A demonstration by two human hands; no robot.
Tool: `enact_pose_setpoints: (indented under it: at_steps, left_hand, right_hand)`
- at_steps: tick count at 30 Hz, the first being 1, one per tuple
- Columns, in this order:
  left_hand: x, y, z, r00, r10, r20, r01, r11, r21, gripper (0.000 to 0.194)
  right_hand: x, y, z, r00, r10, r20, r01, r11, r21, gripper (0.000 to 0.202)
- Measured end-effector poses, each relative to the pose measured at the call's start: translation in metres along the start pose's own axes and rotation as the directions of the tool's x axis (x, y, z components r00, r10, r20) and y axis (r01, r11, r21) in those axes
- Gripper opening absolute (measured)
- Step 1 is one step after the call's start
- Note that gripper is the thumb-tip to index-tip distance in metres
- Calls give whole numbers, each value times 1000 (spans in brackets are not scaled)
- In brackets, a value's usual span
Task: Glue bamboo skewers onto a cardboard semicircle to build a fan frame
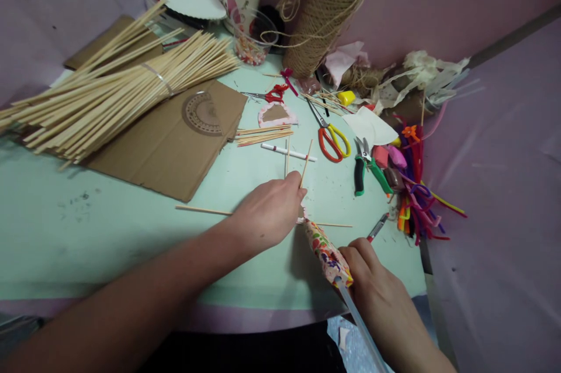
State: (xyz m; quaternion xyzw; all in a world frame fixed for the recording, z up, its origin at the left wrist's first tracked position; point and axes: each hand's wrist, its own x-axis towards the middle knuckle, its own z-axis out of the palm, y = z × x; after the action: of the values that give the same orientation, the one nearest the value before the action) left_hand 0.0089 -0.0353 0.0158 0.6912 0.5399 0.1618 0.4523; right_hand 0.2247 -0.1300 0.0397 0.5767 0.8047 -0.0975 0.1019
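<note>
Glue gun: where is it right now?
In the head view, the glue gun is right of centre, in the right hand, pointing toward the left hand.

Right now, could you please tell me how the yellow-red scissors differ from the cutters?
The yellow-red scissors have finger loops, while the cutters have bar handles. The scissors' blades are long and slim; the cutters' are short. The scissors' blades point to the picture's upper left, the cutters' nearly straight up. Both lie on the table.

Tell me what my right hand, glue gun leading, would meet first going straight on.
The glue gun in your right hand would probably meet the small pinkish piece beside your left hand; depth is unclear.
</note>
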Motion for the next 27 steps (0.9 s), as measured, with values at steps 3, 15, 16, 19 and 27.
enact_pose_setpoints:
  at_steps: [3, 15, 16, 19, 27]
  left_hand:
    - [0, 1, -2, 1000, -6, 27, 5, 999, 34, 22]
    - [2, -1, 1, 1000, -1, 23, 1, 1000, 23, 20]
    - [2, -1, 1, 1000, -3, 21, 3, 1000, 22, 19]
    - [2, -2, 1, 1000, -2, 17, 2, 1000, 13, 19]
    - [2, 0, 0, 1000, -12, 24, 12, 1000, -3, 19]
  right_hand:
    - [-2, 2, 3, 1000, 19, 11, -19, 1000, -22, 9]
    - [-5, 8, 9, 999, -4, 35, 5, 1000, -27, 14]
    - [-6, 9, 10, 999, -4, 35, 5, 1000, -21, 13]
    - [-6, 11, 10, 1000, -1, 30, 1, 1000, 1, 14]
    - [1, 13, 8, 1000, 20, 17, -22, 997, 75, 25]
